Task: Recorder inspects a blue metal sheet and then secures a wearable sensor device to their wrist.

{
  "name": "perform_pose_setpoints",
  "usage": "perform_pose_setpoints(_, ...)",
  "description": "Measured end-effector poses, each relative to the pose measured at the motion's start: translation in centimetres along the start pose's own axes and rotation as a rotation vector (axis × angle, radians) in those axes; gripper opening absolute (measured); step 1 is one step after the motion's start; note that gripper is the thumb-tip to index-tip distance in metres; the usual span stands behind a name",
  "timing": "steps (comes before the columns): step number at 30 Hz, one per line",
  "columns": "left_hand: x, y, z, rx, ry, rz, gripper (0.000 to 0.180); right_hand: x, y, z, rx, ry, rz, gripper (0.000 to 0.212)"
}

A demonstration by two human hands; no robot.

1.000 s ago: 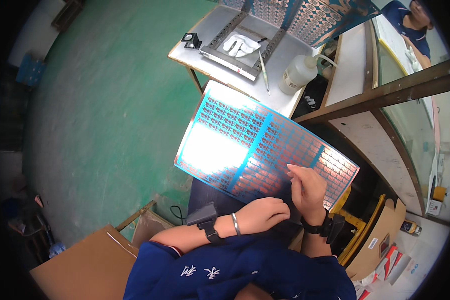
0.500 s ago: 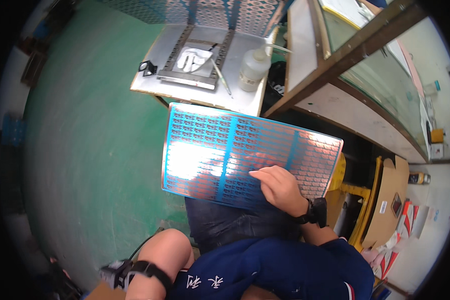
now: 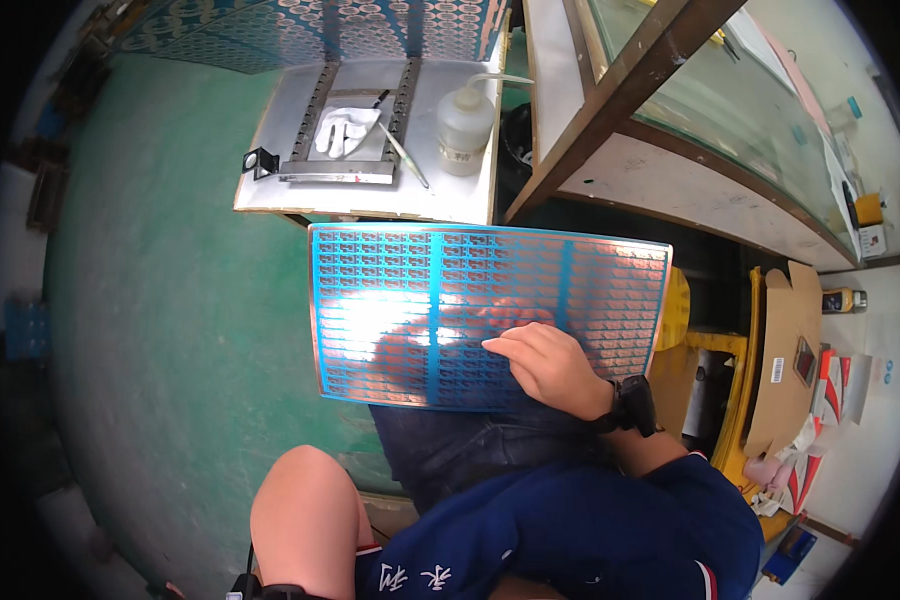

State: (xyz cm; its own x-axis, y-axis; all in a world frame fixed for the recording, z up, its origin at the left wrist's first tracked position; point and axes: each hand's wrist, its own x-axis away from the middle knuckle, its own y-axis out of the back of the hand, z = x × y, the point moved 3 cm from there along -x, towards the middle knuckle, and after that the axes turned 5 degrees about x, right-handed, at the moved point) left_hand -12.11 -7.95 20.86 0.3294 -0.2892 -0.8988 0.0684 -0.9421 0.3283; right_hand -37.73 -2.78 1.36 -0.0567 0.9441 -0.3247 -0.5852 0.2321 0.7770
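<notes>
A patterned blue-and-copper panel [image 3: 480,310] lies above the person's dark trousers [image 3: 450,450], just below the near edge of a white tabletop [image 3: 420,205], with the right hand [image 3: 550,370] over its lower middle, fingers drawn together; whether they touch it or grip anything, I cannot tell. The left hand is beyond the lower edge, its state unseen. On the tabletop, a white glove [image 3: 345,131] lies within a metal frame [image 3: 335,172], left of a translucent bottle [image 3: 463,130].
</notes>
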Motion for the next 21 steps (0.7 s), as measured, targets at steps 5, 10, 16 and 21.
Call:
perform_pose_setpoints(5, 0.4, -0.6, 0.4, -0.125, -0.020, -0.066, 0.051, -0.1, -0.1, -0.2, -0.004, -0.023, -0.008, 0.034)
perform_pose_setpoints(10, 0.5, -1.2, 0.4, -0.243, -0.039, -0.131, 0.051, -0.3, -0.2, -0.2, 0.008, 0.017, -0.022, 0.033)
perform_pose_setpoints(16, 1.4, -1.5, 0.7, -0.346, -0.071, -0.194, 0.051, -0.5, -0.2, -0.1, -0.005, -0.008, -0.016, 0.034)
perform_pose_setpoints(21, 1.2, -1.9, 0.4, -0.453, -0.078, -0.233, 0.051, -0.7, -0.4, 0.0, -0.012, 0.016, -0.004, 0.034)
